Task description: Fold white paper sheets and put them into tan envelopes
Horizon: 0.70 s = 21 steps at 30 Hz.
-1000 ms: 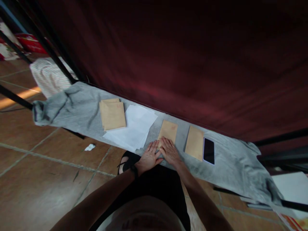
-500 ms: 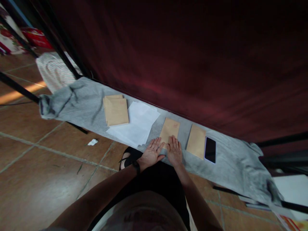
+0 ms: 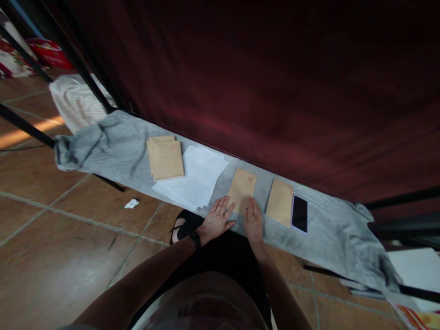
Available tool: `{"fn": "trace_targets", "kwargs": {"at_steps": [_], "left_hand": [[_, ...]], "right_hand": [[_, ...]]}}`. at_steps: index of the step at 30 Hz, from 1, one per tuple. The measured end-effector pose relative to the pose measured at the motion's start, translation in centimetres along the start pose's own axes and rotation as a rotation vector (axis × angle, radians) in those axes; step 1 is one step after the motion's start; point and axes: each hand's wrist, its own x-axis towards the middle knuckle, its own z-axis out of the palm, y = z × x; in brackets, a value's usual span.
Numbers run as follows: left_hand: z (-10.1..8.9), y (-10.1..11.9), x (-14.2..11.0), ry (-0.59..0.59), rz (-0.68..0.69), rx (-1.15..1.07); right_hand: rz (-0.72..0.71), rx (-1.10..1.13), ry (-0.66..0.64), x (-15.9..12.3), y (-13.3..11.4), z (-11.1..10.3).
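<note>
A brown paper envelope (image 3: pixel 242 184) lies flat on the grey cloth in front of me. My left hand (image 3: pixel 216 218), a dark band at its wrist, rests open with the fingertips at the envelope's lower left corner. At the lower right corner is my right hand (image 3: pixel 253 220), its fingers stretched out and close together. Neither hand grips anything. To the right lies another brown envelope (image 3: pixel 280 201) beside a phone (image 3: pixel 299 213) with a dark screen. White paper sheets (image 3: pixel 199 176) are spread to the left, with a stack of brown envelopes (image 3: pixel 168 160) partly over them.
The grey cloth (image 3: pixel 127 142) covers a long narrow bench. Behind it hangs a dark red curtain (image 3: pixel 240 91). Black metal bars (image 3: pixel 27 123) stand at the left. A crumpled white scrap (image 3: pixel 132 203) lies on the tiled floor (image 3: pixel 68 238).
My right hand has slid slightly right and towards me, off most of the envelope. My left hand has stayed nearly in place.
</note>
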Motion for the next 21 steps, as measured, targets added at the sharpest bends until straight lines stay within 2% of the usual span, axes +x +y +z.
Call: {"fn": "trace_targets", "kwargs": {"at_steps": [4,9,16,21], "left_hand": [[-0.3,0.1,0.0,-0.007,-0.003,-0.001],[-0.7,0.2,0.0,-0.037,-0.001,-0.018],[-1.0,0.3,0.1,-0.073,-0.019,-0.116],[-0.9,0.8,0.7,-0.084,-0.191,-0.402]], "right_hand": [[-0.029,0.053,-0.004,-1.1,-0.8,-0.7],[-0.145,0.073,-0.118,-2.6,-2.9,-1.0],[-0.110,0.122,-0.097,-2.7,-3.3,-1.1],[-0.096,0.126,-0.080,-2.8,-3.5,-1.0]]}}
